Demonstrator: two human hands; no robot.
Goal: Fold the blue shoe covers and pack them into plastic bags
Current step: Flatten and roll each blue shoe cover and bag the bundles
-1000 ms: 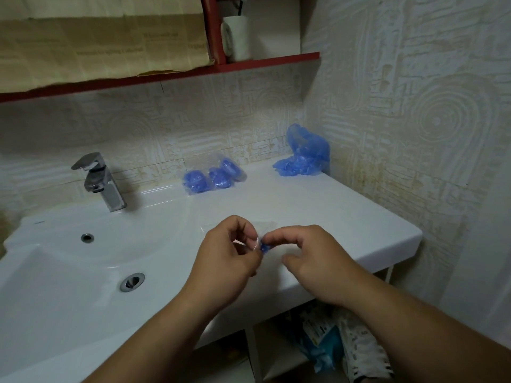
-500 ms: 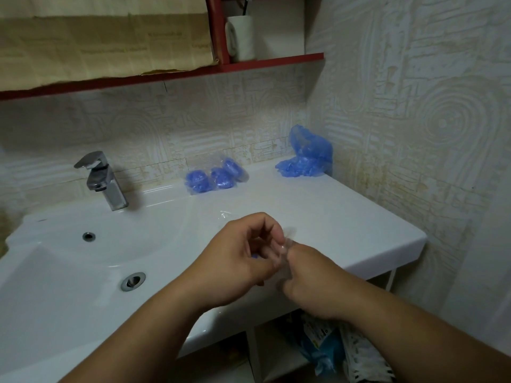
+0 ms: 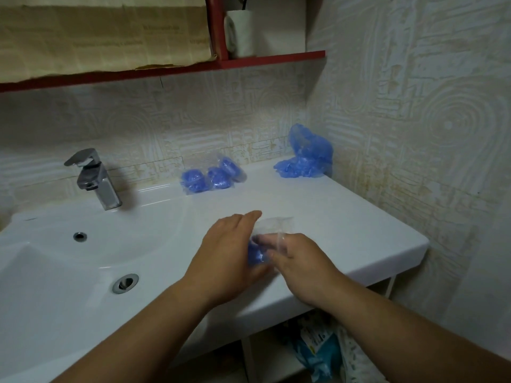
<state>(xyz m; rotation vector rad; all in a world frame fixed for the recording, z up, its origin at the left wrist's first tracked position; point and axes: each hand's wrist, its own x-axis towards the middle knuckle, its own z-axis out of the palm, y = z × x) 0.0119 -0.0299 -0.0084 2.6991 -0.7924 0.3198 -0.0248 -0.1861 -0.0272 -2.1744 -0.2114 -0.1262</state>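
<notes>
A clear plastic bag (image 3: 277, 227) with a folded blue shoe cover (image 3: 255, 254) inside lies on the white counter (image 3: 345, 230) near its front edge. My left hand (image 3: 228, 254) lies against the bag's left side with straight fingers pointing away from me. My right hand (image 3: 300, 262) pinches the bag between thumb and forefinger from the right. Three packed bags of blue shoe covers (image 3: 213, 176) lie at the back of the counter. A loose pile of blue shoe covers (image 3: 305, 158) sits in the back right corner against the wall.
A chrome faucet (image 3: 94, 178) stands at the back left above the sink basin (image 3: 83, 261) with its drain (image 3: 125, 283). A red shelf (image 3: 271, 58) carries a paper roll (image 3: 239, 33). Packages (image 3: 320, 352) lie below the counter. The wall is close on the right.
The hands lowered the bag onto the counter. My left hand uncurled from pinching to flat, straight fingers against the bag. The blue cover now shows inside the bag.
</notes>
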